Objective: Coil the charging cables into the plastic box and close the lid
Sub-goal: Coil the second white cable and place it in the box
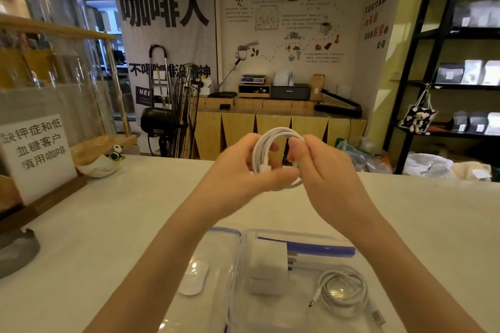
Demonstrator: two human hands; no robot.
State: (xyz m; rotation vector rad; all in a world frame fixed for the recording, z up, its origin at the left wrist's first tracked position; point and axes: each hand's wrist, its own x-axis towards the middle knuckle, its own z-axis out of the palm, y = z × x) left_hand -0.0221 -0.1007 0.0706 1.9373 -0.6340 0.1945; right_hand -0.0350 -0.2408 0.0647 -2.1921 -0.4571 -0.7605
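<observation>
Both hands are raised above the white counter, holding one white charging cable [266, 143] wound into a loop. My left hand [238, 167] grips the loop's left side and my right hand [322, 165] pinches its right side. Below them, at the counter's near edge, stands the clear plastic box [243, 257] with a blue seal. Inside it lie a second coiled white cable [342, 289] and a white charger plug [267, 259]. The clear lid [213, 235] with blue trim lies to the box's left, partly under my left forearm.
A white oval object [193, 278] rests beside the lid. A printed sign on a wooden base [35, 154] and a small panda dish [102, 162] stand at the counter's left. A grey metal object [16, 249] sits at the left edge. Shelves and a wooden cabinet are beyond the counter.
</observation>
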